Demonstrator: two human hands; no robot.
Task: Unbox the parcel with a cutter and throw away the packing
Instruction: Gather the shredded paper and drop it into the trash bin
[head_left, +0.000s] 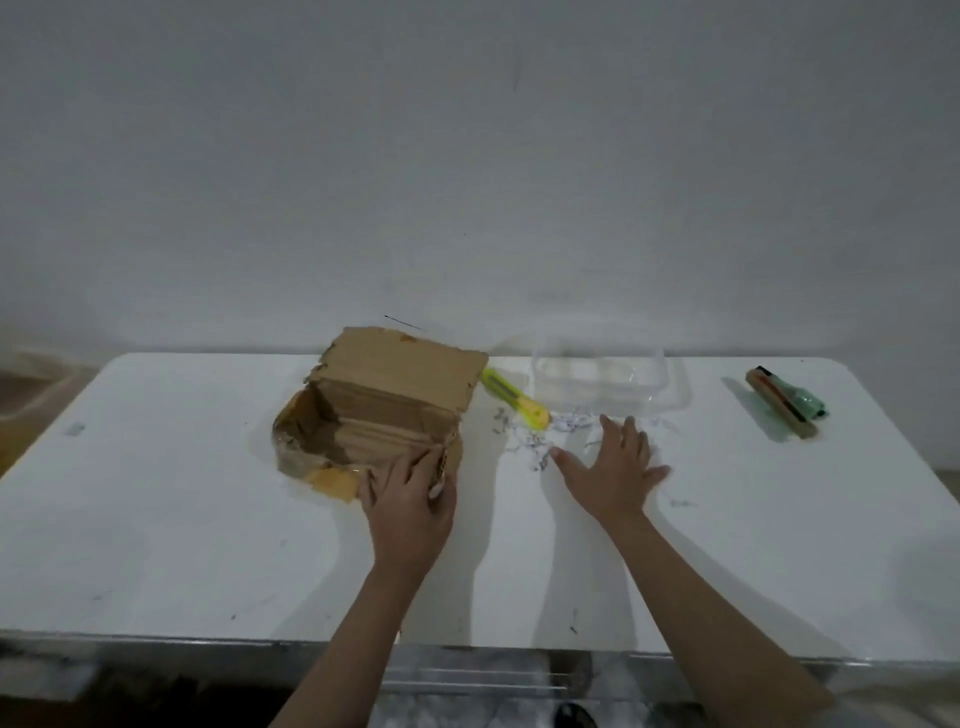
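Both hands on table (156, 519), box (374, 405) lid open.
Left hand (410, 504) grips box's near wall; right hand (613, 473) flat, fingers spread, over paper shreds (535, 447) (yellow cutter (514, 397) beside).

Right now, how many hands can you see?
2. The left hand grips the cardboard box's near corner; the right hand lies spread over paper shreds on the table.

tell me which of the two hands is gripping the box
The left hand, curled over the cardboard box's near corner; the right hand lies spread flat on the table instead.
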